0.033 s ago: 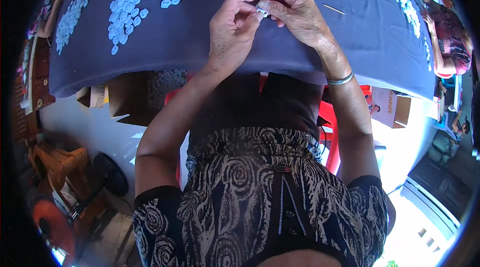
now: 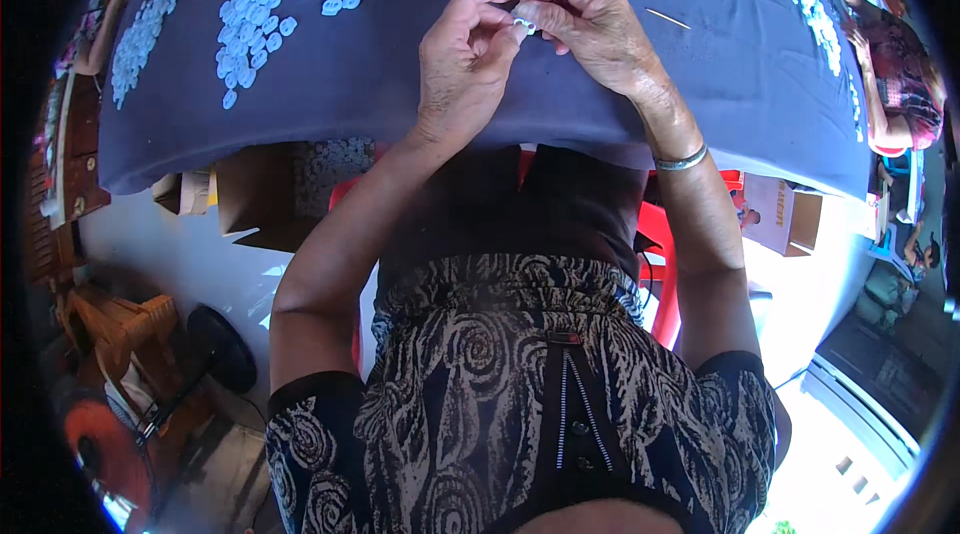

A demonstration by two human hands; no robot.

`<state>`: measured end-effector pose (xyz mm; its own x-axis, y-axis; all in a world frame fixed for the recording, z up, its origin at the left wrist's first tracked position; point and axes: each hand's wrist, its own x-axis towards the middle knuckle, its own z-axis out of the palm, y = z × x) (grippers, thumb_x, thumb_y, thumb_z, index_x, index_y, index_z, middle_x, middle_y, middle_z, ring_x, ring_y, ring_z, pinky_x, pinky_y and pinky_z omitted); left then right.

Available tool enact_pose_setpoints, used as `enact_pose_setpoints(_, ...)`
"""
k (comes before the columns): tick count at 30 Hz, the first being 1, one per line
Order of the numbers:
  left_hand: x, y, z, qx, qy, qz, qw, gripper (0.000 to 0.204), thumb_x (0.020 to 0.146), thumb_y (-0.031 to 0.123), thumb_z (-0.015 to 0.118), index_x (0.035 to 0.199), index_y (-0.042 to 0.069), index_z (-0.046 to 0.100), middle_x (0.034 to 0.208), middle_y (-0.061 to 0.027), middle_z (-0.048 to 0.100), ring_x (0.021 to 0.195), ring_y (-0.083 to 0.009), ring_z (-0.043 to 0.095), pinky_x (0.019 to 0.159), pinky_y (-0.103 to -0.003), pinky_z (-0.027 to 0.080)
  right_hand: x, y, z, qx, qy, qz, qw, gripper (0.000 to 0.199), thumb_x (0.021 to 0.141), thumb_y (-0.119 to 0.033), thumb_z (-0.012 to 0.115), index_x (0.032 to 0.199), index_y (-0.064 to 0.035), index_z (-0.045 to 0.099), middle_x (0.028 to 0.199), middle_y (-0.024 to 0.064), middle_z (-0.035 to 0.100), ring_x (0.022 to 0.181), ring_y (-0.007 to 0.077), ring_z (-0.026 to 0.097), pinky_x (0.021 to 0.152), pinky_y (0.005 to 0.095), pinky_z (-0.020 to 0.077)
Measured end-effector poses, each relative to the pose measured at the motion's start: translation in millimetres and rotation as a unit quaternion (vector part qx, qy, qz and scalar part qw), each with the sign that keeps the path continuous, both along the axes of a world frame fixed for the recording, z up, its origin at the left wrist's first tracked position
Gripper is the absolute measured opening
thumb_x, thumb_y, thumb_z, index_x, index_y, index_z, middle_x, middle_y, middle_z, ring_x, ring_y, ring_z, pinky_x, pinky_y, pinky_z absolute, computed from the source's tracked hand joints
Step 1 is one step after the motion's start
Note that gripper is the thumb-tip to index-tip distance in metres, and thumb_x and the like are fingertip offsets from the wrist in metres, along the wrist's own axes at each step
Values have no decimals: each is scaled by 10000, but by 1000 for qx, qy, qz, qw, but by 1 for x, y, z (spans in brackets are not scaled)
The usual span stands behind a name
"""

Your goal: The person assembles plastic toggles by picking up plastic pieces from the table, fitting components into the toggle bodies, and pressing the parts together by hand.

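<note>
Head view, left grip, right grip, both pinching small white piece; positions unchanged.

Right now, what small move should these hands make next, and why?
Perhaps a gentle press by the right hand, with the left hand holding firm: both seem to pinch one small white piece, though its finer details are hidden.
</note>
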<state>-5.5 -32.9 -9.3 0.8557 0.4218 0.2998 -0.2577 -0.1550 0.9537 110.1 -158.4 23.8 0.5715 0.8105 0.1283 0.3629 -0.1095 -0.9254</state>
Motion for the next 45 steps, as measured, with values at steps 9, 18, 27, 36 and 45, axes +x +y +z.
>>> enact_pose_setpoints(9, 0, -3, 3, 8, -13, 16, 1000, 368, 858, -31, 604, 1205, 42, 507, 851, -35, 627, 718, -63, 588, 616, -199, 516, -22, 5, 3, -8, -64, -80, 995, 168, 896, -211, 634, 913, -46, 658, 630, 18, 602, 519, 60, 555, 451, 226, 459)
enact_pose_setpoints(18, 1, 0, -1, 52, -11, 3, 999, 411, 855, -34, 607, 1236, 42, 472, 840, -29, 622, 725, -60, 581, 629, -197, 504, -12, 2, 4, -22, -62, -45, 997, 176, 885, -223, 647, 879, -49, 666, 619, 27, 602, 507, 74, 569, 436, 228, 470)
enact_pose_setpoints(27, 3, 1, 0, 36, 5, 5, 999, 404, 860, -15, 618, 1231, 22, 462, 851, -49, 628, 733, -71, 587, 633, -209, 514, -8, 1, 5, -18, -13, -40, 999, 292, 914, -337, 598, 922, -54, 667, 659, 17, 588, 533, 73, 552, 450, 223, 476)
enact_pose_setpoints(36, 3, 0, 3, 26, -26, -6, 999, 384, 865, 9, 628, 1215, 16, 470, 854, -58, 625, 728, -78, 589, 624, -203, 512, 2, -6, 13, -4, 74, -63, 995, 401, 957, -400, 493, 910, -35, 651, 733, 32, 599, 656, 89, 563, 479, 221, 496)
enact_pose_setpoints(45, 1, 21, 11, -37, -33, 38, 998, 368, 839, -25, 638, 1181, 24, 511, 858, -52, 622, 701, -79, 570, 604, -200, 475, 16, -17, 4, -17, -87, -96, 991, 169, 892, -201, 623, 939, -46, 671, 783, 29, 652, 667, 89, 595, 552, 259, 507)
